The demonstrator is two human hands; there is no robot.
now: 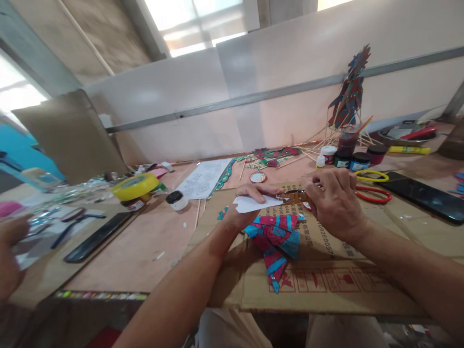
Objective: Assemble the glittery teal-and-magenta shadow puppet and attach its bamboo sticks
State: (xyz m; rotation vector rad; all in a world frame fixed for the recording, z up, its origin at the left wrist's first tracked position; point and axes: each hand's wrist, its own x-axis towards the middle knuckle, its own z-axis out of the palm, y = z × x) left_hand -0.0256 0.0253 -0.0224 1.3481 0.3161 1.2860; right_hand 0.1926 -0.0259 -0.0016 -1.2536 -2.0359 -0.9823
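Observation:
A small piece of white paper (250, 205) is pinched in my left hand (243, 210), its thumb on top. My right hand (331, 200) is closed round a brownish metallic tool (295, 196), perhaps a hole punch or pliers, whose tip meets the paper's right edge. Below the hands, pink and blue painted paper pieces (277, 239) lie on a flattened cardboard sheet (348, 251).
Paint jars (360, 161), red-handled and yellow rings (373, 194) and a black phone (426, 197) are at the right. A painted stick figure (350, 92) stands behind. At left are yellow tape (135, 186), a white jar (177, 200) and another person's hand (10, 256).

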